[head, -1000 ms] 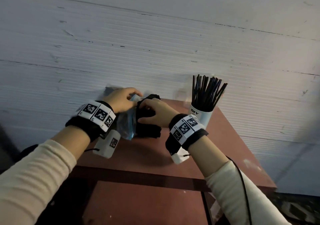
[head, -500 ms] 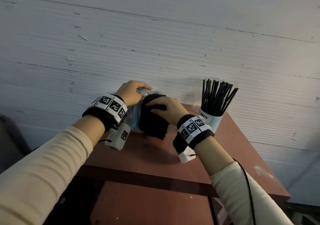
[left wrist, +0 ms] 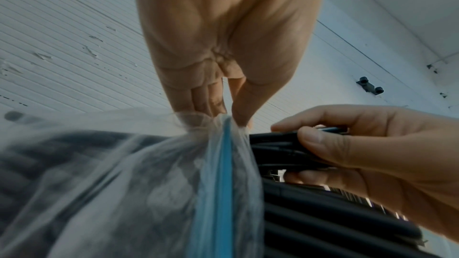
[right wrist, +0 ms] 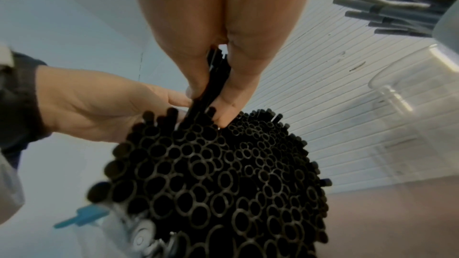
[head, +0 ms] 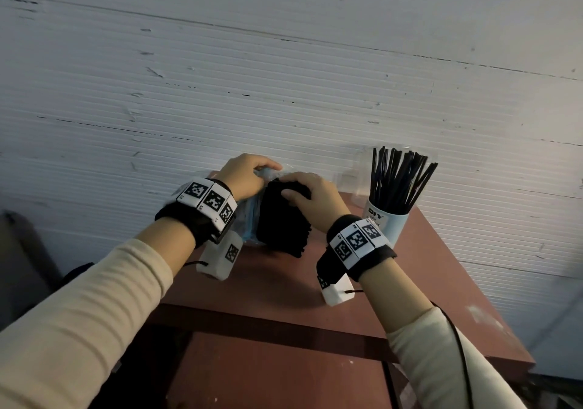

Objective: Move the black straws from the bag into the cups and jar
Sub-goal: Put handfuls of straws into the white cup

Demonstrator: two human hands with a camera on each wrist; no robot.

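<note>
Straws (head: 285,219) in my right hand's (head: 315,202) pinch run toward seven o'clock, while my left hand (head: 244,176) grips the bag (left wrist: 149,164).

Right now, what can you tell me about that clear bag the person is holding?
The plastic bag is thin, see-through and crinkled, with a blue strip along its mouth. It lies on the reddish-brown table, stuffed with a thick bundle of black straws whose open ends stick out. The left hand pinches the gathered film at the opening, while the right hand grips a few straws at the top of the bundle.
</note>
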